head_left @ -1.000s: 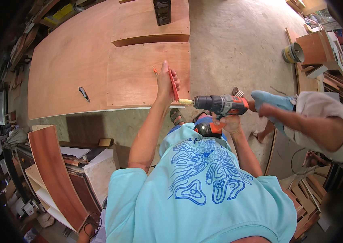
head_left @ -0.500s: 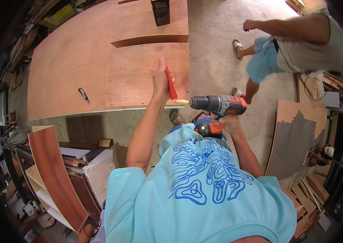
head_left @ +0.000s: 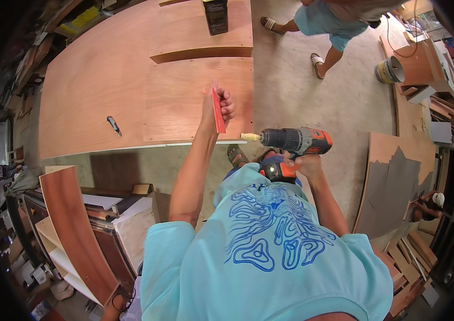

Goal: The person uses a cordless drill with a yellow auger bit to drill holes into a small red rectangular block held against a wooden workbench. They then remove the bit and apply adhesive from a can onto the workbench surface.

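My left hand (head_left: 219, 106) is above the near right part of a plywood panel, gripping a thin, flat red strip (head_left: 218, 111) held on edge. Its exact kind is hard to make out. In my right hand (head_left: 303, 161) is an orange and black cordless drill (head_left: 295, 140), its chuck pointing left. A pale yellow, roughly cylindrical tip (head_left: 250, 137) sticks out of the chuck, just off the panel's near right corner. The red strip and this tip are apart. Under my left hand lies the wooden panel (head_left: 176, 101), with small fastener marks along its edges.
A utility knife (head_left: 113, 125) lies on the wide plywood surface (head_left: 85, 80). Farther back stands a dark can (head_left: 216, 17). Another person (head_left: 328, 24) is at the far right, near a bucket (head_left: 389, 70). Wooden shelving (head_left: 74, 230) stands at left, a grey-patched board (head_left: 393, 182) at right.
My left hand has turned, bringing the red strip to the near side of its fingers. The drill sits slightly farther right. The other person has walked farther away and to the left.
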`<state>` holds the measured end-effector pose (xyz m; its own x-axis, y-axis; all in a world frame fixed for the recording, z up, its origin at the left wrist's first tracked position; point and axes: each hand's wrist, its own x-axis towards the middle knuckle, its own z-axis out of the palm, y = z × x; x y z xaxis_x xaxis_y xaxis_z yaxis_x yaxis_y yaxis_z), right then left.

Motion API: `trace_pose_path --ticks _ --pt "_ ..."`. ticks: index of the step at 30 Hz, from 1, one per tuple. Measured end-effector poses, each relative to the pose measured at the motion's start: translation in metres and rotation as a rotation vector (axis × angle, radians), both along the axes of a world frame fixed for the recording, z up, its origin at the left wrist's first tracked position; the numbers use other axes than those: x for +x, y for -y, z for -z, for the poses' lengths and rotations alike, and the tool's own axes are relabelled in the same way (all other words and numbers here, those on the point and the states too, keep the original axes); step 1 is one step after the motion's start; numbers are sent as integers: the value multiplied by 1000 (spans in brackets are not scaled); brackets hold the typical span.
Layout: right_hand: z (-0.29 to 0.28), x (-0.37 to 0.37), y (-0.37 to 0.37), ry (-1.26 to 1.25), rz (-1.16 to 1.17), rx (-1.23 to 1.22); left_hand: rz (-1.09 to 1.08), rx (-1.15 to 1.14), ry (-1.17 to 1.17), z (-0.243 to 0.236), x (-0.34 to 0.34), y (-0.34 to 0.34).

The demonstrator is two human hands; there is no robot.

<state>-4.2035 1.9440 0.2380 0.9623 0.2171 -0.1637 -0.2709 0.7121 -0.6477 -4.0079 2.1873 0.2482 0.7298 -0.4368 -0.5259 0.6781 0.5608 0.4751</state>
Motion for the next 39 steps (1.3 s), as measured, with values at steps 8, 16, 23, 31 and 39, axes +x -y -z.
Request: trace_pose_path --ticks 8,16,23,31,39 --pt "5 -6 7 -67 -28 -90 119 96 50 -15 -13 18" --pt "10 -6 1 -65 -14 -137 140 53 95 -17 1 16" --pt "5 -6 2 -50 -32 -117 245 -721 198 21 1 16" --pt "-3 -6 0 -51 -60 -121 255 -530 189 13 -7 29" --pt "5 -18 2 -86 -14 -172 179 -156 144 -2 -7 27"
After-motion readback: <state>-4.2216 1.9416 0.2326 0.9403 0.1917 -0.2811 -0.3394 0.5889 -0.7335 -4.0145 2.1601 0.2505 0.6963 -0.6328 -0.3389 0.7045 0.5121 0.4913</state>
